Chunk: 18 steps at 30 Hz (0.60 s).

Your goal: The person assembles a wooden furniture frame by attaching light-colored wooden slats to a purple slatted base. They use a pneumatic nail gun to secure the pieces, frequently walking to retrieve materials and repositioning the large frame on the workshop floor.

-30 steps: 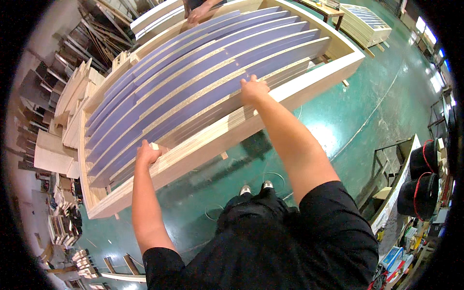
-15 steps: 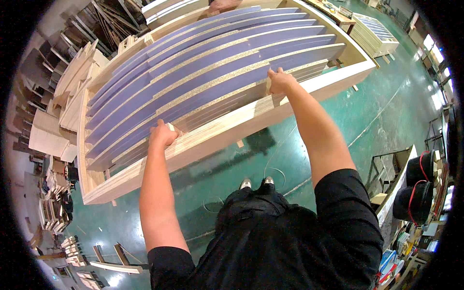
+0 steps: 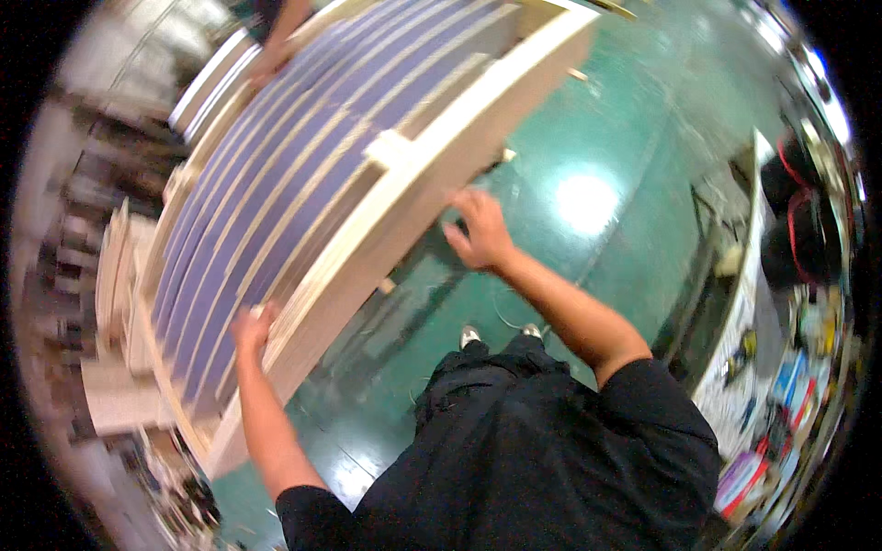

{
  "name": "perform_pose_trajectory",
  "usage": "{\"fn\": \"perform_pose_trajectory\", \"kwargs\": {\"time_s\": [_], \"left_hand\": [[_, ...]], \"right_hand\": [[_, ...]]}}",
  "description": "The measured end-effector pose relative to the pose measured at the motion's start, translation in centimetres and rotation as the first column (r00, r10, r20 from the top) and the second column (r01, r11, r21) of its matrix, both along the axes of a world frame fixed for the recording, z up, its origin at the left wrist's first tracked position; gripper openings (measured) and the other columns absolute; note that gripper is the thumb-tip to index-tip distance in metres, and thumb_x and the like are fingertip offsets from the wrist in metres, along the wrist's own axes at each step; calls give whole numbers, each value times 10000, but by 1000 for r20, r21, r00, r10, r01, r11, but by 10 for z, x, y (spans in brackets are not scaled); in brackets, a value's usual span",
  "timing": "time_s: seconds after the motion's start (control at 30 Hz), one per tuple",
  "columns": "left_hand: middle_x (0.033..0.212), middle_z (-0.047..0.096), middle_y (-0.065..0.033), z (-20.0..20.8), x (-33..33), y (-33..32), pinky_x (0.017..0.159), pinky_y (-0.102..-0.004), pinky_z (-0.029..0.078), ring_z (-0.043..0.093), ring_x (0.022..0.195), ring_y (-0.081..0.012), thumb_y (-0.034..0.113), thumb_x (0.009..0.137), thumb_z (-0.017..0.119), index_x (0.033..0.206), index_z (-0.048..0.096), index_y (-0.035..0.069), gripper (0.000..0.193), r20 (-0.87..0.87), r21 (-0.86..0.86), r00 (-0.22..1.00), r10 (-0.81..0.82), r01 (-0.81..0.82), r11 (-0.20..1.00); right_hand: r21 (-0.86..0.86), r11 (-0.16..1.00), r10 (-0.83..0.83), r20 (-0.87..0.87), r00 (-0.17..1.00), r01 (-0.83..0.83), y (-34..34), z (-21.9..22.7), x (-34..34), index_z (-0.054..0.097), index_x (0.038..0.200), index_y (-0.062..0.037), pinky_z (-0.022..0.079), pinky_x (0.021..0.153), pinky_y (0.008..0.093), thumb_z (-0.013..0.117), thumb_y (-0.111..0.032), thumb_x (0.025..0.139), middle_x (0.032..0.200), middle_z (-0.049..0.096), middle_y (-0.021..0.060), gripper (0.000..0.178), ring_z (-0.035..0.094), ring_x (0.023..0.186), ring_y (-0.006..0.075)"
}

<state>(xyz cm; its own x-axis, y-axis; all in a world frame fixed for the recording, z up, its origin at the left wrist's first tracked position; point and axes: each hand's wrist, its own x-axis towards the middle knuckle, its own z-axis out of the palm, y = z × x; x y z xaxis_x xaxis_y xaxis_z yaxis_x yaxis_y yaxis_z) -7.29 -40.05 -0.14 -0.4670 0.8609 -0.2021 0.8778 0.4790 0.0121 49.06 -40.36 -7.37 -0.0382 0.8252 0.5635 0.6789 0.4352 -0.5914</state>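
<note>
A large pale timber frame (image 3: 404, 211) runs diagonally across the left half of the view. Several blue-violet panels (image 3: 303, 147) with speckled, chipboard-like edges stand on edge in rows inside it. My left hand (image 3: 251, 332) is blurred but looks curled in at the frame's near side, beside the nearest panels. Something pale shows at its fingertips, too smeared to name. My right hand (image 3: 480, 234) hangs over the floor just outside the frame, thumb and fingers apart, holding nothing. Beyond it, a pale wooden block (image 3: 390, 150) sits against the frame's near rail.
Another person's arm (image 3: 287, 32) reaches to the frame's far side. Cut boards (image 3: 124, 395) are stacked at the left. On the right stands a bench (image 3: 735, 358) with tools and coloured packages, near black tubs (image 3: 795, 243) with red trim. The floor (image 3: 625, 119) is glossy green.
My right hand has come off the near panels and moved out over the floor, its fingers spreading. My left hand stays at the near side. The whole view has turned, so the frame appears steeper.
</note>
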Motion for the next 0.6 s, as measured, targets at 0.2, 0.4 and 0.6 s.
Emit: {"fn": "perform_pose_trajectory", "kwargs": {"time_s": [0.2,0.4,0.6], "left_hand": [[1149,700,-284,16,-42,-50,970,-524,476,654,1086,-441,653,949,513,1150,711,-58,765,-38,-1,999,16,-16,1000],[1163,669,-176,-28,26,-58,921,-438,507,631,1020,-301,479,1042,469,1322,582,-47,606,582,103,773,252,-377,920],[1243,640,-148,-9,26,-81,945,-443,499,606,1083,-278,429,1068,414,1420,510,20,548,612,155,791,25,-151,976]], "right_hand": [[-672,400,-539,378,753,624,-321,-183,223,689,1074,-88,471,928,519,641,-99,761,1136,609,175,316,565,1077,399],[-103,-154,-854,513,-80,983,-501,-143,421,585,1197,-61,445,924,518,630,-113,800,1140,577,184,402,550,1077,406],[-375,-209,-814,579,51,903,-486,-178,565,525,1409,-49,381,1141,463,630,-150,867,1452,525,183,561,471,1349,382]]}}
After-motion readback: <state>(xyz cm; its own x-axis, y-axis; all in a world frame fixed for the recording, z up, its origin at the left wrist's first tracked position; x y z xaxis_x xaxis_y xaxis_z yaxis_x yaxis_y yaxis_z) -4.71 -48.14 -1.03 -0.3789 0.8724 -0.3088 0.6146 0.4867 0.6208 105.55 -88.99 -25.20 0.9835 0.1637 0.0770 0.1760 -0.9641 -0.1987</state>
